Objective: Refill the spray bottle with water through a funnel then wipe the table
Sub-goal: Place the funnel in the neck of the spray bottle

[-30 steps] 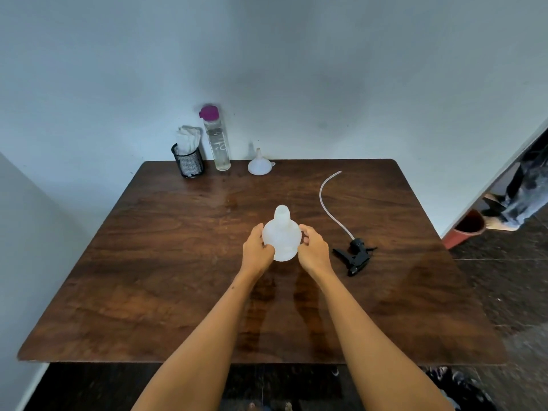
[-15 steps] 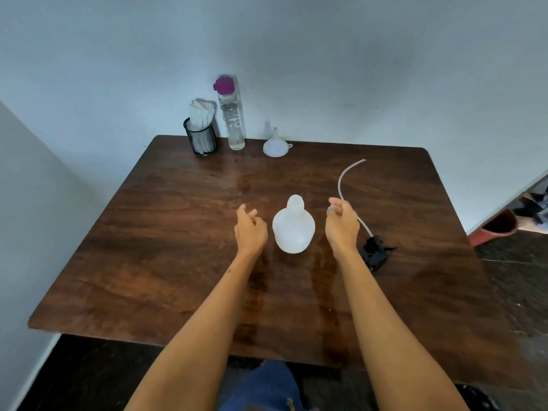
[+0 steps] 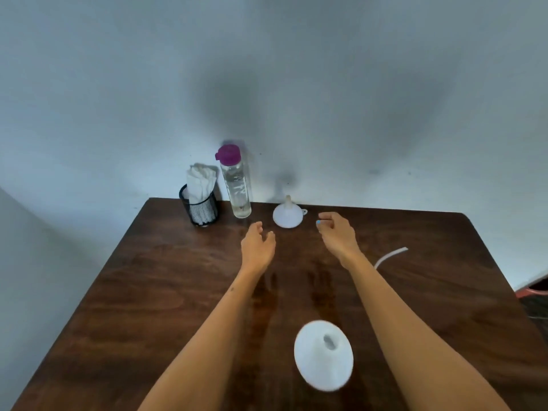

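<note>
The white spray bottle body (image 3: 323, 355) stands uncapped and upright on the brown wooden table (image 3: 166, 292), between my forearms near the front. A white funnel (image 3: 287, 214) sits upside down at the table's back edge. My left hand (image 3: 257, 247) hovers just left of it, fingers relaxed and holding nothing. My right hand (image 3: 336, 232) reaches in from the right of the funnel, fingers loosely curled and empty. A clear water bottle with a purple cap (image 3: 235, 182) stands left of the funnel. White cloths (image 3: 200, 183) stick out of a black mesh cup (image 3: 200, 210).
The spray head's white tube (image 3: 390, 256) lies on the right side of the table, partly hidden by my right arm. A pale wall rises directly behind the table. A red pot (image 3: 532, 292) shows on the floor at the right edge.
Both hands let go of the spray bottle and moved forward to the back of the table, on either side of the funnel. The camera view tilted up and closer.
</note>
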